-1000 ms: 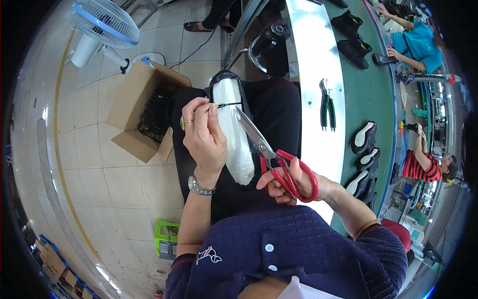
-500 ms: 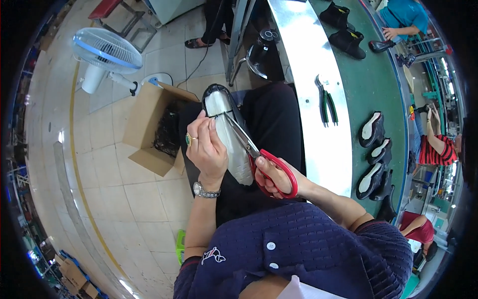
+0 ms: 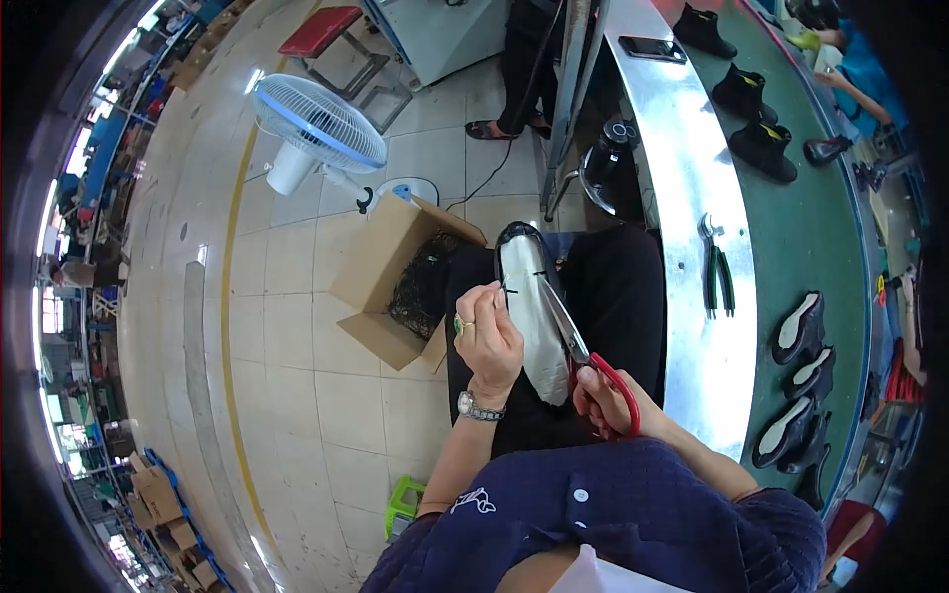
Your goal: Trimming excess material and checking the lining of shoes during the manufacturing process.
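A shoe lies across my lap with its white sole (image 3: 535,331) facing up and its black toe pointing away from me. My left hand (image 3: 487,343) is at the sole's left edge, fingers pinched on a thin black cord (image 3: 510,291). Another short black cord piece lies on the sole to the right of it. My right hand (image 3: 605,397) grips red-handled scissors (image 3: 565,321), fingers through the loops. Their blades look nearly closed, tips over the sole beside that short piece.
An open cardboard box (image 3: 372,267) with black stuff inside stands left of my knees, a fan (image 3: 318,124) beyond it. On the metal ledge (image 3: 707,376) to my right are green-handled pliers (image 3: 719,272) and a phone (image 3: 652,48). Black shoes (image 3: 799,326) stand on the green belt (image 3: 761,212).
The black cord spanned the sole before; now it shows as two separate pieces. My left fingers have drawn slightly away from the scissor tips. The whole view has shifted.
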The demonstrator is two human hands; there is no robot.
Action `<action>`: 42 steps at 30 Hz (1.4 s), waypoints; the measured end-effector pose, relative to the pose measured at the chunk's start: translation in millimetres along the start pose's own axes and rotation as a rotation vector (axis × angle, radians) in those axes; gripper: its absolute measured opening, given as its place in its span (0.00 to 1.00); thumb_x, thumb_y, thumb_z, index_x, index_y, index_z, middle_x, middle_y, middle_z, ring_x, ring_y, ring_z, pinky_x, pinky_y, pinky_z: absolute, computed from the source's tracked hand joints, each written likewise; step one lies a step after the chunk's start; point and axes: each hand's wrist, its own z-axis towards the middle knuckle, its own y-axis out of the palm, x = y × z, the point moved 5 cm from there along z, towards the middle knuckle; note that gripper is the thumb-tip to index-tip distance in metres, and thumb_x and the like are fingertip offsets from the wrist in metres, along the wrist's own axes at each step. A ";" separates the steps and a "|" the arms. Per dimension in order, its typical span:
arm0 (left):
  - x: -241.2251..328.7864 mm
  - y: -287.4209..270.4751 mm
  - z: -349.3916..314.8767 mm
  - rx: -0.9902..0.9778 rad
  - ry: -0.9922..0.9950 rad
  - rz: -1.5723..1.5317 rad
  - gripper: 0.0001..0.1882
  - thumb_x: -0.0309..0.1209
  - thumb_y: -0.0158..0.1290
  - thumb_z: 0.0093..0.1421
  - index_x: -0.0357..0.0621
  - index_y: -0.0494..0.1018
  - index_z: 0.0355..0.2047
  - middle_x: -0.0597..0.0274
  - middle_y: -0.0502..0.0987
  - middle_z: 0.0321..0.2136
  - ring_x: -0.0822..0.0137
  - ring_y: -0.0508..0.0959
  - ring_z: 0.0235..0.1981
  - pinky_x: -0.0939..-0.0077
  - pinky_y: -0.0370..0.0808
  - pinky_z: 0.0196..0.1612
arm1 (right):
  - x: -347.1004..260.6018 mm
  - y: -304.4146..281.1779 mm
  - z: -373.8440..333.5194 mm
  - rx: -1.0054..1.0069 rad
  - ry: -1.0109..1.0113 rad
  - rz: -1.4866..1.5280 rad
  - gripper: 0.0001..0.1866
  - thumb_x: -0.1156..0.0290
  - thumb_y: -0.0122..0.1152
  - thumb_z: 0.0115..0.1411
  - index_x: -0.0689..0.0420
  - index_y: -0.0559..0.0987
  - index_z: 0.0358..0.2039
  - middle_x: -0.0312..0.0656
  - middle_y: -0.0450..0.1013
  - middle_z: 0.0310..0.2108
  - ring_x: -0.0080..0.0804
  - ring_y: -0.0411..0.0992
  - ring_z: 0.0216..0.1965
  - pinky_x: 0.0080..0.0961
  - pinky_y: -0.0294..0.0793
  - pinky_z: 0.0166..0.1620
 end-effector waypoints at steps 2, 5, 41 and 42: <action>7.1 -11.9 3.5 0.056 0.103 0.001 0.04 0.19 0.48 0.61 0.36 0.73 0.32 0.56 0.76 0.31 0.58 0.76 0.33 0.70 0.72 0.36 | -1.0 -2.7 0.1 0.009 0.013 0.028 0.37 0.33 0.39 0.62 0.58 0.73 0.21 0.31 0.60 0.12 0.20 0.61 0.13 0.20 0.61 0.18; 46.2 -67.9 38.9 0.249 0.293 0.025 0.07 0.22 0.39 0.66 0.37 0.67 0.31 0.56 0.77 0.33 0.63 0.73 0.28 0.73 0.73 0.39 | -4.4 -5.9 1.0 -0.024 0.022 0.064 0.37 0.34 0.38 0.63 0.58 0.75 0.25 0.30 0.60 0.13 0.18 0.60 0.14 0.19 0.61 0.19; 23.6 174.4 93.0 -0.753 0.387 -0.025 0.20 0.40 0.46 0.67 0.38 0.72 0.22 0.42 0.73 0.21 0.42 0.72 0.24 0.58 0.67 0.27 | 8.0 -263.3 48.7 0.765 -0.364 -0.045 0.13 0.61 0.52 0.65 0.56 0.73 0.41 0.32 0.68 0.27 0.21 0.67 0.31 0.23 0.68 0.39; 24.7 175.9 98.6 -0.744 0.381 -0.024 0.20 0.40 0.46 0.67 0.38 0.72 0.22 0.42 0.73 0.21 0.42 0.72 0.24 0.58 0.67 0.27 | -10.2 -251.8 35.6 0.762 -0.369 -0.054 0.13 0.61 0.52 0.65 0.56 0.73 0.41 0.32 0.68 0.27 0.21 0.67 0.31 0.23 0.68 0.39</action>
